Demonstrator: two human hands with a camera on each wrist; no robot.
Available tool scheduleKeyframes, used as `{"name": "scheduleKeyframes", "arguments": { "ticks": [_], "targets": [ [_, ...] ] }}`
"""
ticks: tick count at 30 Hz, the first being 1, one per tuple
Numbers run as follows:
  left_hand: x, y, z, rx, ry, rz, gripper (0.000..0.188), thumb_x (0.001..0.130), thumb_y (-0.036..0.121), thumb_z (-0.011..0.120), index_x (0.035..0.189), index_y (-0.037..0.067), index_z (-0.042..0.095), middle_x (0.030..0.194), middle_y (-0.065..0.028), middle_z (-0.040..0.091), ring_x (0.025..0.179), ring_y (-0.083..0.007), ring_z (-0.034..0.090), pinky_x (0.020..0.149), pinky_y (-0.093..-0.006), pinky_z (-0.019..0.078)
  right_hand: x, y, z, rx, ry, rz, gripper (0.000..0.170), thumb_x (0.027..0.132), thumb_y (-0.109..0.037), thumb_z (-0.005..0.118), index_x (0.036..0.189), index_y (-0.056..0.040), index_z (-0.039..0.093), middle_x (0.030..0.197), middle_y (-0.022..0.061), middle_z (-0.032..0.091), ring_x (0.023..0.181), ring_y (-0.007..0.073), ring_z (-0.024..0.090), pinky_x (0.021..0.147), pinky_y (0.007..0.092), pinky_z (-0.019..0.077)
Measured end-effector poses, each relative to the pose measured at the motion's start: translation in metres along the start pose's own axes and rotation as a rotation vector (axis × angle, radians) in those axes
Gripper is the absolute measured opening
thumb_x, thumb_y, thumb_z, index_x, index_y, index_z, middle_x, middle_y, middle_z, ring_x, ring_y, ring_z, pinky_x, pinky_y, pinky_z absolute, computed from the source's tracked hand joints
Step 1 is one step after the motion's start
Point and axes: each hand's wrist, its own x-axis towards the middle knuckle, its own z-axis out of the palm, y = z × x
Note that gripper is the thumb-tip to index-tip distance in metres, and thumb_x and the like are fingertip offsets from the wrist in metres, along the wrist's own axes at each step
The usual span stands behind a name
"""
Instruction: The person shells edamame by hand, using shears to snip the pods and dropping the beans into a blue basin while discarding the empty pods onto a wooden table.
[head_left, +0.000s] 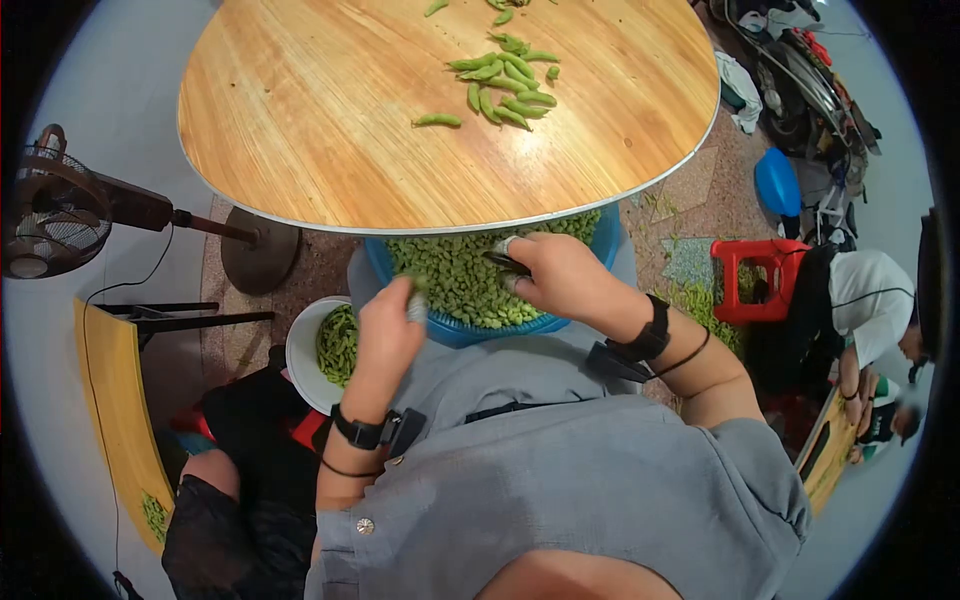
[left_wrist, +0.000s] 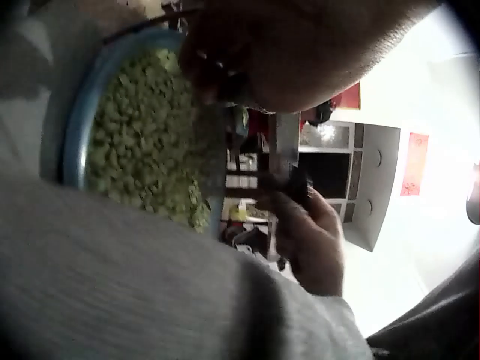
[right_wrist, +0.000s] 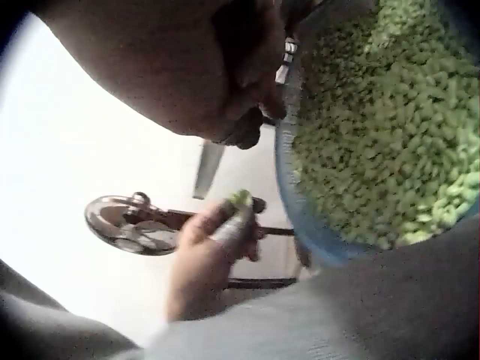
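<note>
My left hand (head_left: 388,330) pinches a small green soybean pod (right_wrist: 240,198) between thumb and finger, above the near left part of a blue basin (head_left: 470,332). White wrapping shows on that thumb in the right wrist view. Across from it, my right hand (head_left: 565,275) grips a slim dark tool (head_left: 508,263); its kind I cannot tell. Pale wrapping covers fingertips of this hand too. Under both hands, shelled green beans (head_left: 450,280) fill the basin, whose far side goes under the table edge. The left wrist view is dim and blurred.
Green pods (head_left: 515,85) lie on the round wooden table (head_left: 330,130) ahead. A white bucket (head_left: 300,350) of pods stands at left, near a fan (head_left: 60,200) and a wooden bench (head_left: 110,390). At right are a red stool (head_left: 740,312) and a seated person (head_left: 870,290).
</note>
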Motion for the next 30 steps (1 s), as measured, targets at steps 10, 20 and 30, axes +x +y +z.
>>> {"name": "scheduleKeyframes", "arguments": {
  "ticks": [10,20,30],
  "targets": [
    [-0.058,-0.052,-0.060,0.634,0.001,-0.308,0.036,0.068,0.000,0.062,0.104,-0.001,0.056,0.110,-0.0268,0.054,0.106,-0.0376,0.051,0.087,-0.0447,0.0421,0.128,0.003,-0.015,-0.200,0.531,-0.023,0.016,0.077,-0.018,0.061,0.079,-0.0033,0.054,0.075,0.0179,0.056,0.073,0.0362,0.057,0.062,0.0446,0.0452],
    [0.023,0.051,-0.042,-0.650,0.155,-0.049,0.043,0.077,-0.009,0.038,0.115,0.003,0.055,0.085,-0.0066,0.059,0.069,-0.0116,0.058,0.060,-0.0219,0.0458,0.044,-0.023,-0.034,0.093,0.230,-0.273,0.038,0.066,-0.001,0.063,0.103,-0.0069,0.059,0.079,0.0123,0.056,0.074,0.0302,0.057,0.063,0.0357,0.0471],
    [0.008,0.029,-0.043,-1.019,-0.088,-0.148,0.037,0.078,-0.009,0.038,0.110,-0.001,0.056,0.096,-0.0065,0.059,0.080,-0.0129,0.058,0.072,-0.0255,0.0489,0.017,-0.017,-0.033,0.171,0.206,-0.285,0.042,0.061,0.005,0.060,0.102,-0.0060,0.060,0.084,0.0111,0.054,0.077,0.0296,0.056,0.064,0.0336,0.0465]
  ]
}}
